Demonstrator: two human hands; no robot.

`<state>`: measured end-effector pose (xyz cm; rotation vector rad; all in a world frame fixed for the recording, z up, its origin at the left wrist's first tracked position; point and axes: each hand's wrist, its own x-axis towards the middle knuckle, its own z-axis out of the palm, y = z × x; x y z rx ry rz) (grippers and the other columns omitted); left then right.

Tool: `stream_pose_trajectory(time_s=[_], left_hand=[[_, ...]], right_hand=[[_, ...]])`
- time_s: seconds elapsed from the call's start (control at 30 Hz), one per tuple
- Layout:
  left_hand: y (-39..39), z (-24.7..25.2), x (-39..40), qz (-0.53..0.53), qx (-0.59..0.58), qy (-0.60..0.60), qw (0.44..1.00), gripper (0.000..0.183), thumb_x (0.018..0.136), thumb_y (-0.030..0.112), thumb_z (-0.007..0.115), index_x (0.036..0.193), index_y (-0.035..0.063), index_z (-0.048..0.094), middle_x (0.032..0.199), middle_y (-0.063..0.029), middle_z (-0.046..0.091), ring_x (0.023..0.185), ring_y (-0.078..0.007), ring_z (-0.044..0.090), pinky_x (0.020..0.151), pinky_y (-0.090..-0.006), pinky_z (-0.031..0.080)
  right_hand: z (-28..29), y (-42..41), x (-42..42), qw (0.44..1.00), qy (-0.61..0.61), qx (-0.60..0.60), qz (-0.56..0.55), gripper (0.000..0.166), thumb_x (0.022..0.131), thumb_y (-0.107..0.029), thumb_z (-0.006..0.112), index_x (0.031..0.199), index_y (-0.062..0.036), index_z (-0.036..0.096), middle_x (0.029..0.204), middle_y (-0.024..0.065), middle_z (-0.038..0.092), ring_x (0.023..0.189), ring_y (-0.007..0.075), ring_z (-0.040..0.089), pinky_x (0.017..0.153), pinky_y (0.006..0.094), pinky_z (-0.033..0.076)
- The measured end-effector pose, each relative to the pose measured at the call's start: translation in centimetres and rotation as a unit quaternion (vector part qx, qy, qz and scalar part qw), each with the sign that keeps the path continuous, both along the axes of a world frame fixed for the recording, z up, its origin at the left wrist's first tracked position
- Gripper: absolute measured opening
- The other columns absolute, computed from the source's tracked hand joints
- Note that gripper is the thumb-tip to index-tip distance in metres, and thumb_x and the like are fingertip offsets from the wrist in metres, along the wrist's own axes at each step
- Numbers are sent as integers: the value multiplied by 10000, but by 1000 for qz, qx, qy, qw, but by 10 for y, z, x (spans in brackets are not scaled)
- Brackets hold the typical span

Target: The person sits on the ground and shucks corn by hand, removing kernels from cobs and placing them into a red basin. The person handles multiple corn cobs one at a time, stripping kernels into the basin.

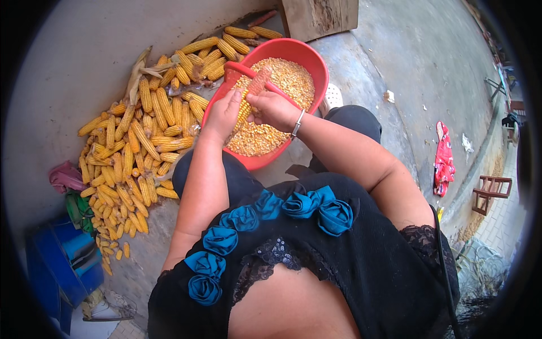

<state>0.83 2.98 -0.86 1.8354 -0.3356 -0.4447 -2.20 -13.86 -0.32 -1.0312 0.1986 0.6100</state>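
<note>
A partly shelled corn cob [244,111] is held at a tilt over a red plastic basket [319,70]. Yellow kernels cover its near part, while its far end is bare and reddish. My left hand [223,113] grips the kernel-covered part from the left. My right hand [274,109], with a bracelet at the wrist, is closed against the cob from the right, thumb on the kernels. Loose corn kernels [292,80] fill much of the basket. Its red handle [240,69] arches across, passing beside the bare end of the cob. Some fingertips are hidden.
A large heap of unshelled corn cobs [139,144] lies left of the basket, against the wall [84,55]. A wooden board [322,19] stands beyond. Blue equipment [59,258] sits at lower left. A red cloth [443,161] and a small wooden stool [491,194] are at right.
</note>
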Motion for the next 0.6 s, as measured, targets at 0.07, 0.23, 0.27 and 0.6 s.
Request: stream_pose_trajectory(time_s=[0.07, 0.23, 0.27, 0.6], left_hand=[[-1, 0, 0, -2, 6, -6, 1000, 406, 996, 308, 348, 1180, -8, 525, 1078, -86, 588, 1002, -148, 537, 897, -270, 401], [-4, 10, -5, 16, 21, -55, 998, 435, 973, 349, 377, 1142, -12, 552, 1046, -204, 621, 1029, -280, 586, 874, -333, 426], [-4, 12, -7, 26, 35, -59, 997, 441, 972, 354, 378, 1136, -14, 559, 1058, -213, 618, 1035, -296, 586, 873, -336, 429], [-10, 12, -5, 10, 65, -73, 995, 416, 962, 369, 412, 1113, 13, 566, 1008, -199, 629, 967, -304, 603, 837, -336, 444]], right_hand=[[-1, -1, 1, 1000, -9, -5, -2, 377, 913, -402, 517, 1047, -50, 544, 878, 17, 581, 693, 95, 547, 589, 223, 424], [3, -1, 1, 993, -54, -107, 20, 556, 854, -553, 532, 1101, -56, 554, 897, 9, 557, 754, 92, 492, 617, 236, 409], [6, -2, 2, 991, -51, -116, 38, 555, 865, -548, 520, 1121, -57, 541, 915, 9, 553, 761, 88, 490, 621, 230, 408], [-4, 3, 3, 994, -31, -105, -26, 457, 902, -447, 521, 1030, -11, 571, 829, 39, 577, 644, 103, 532, 551, 236, 443]])
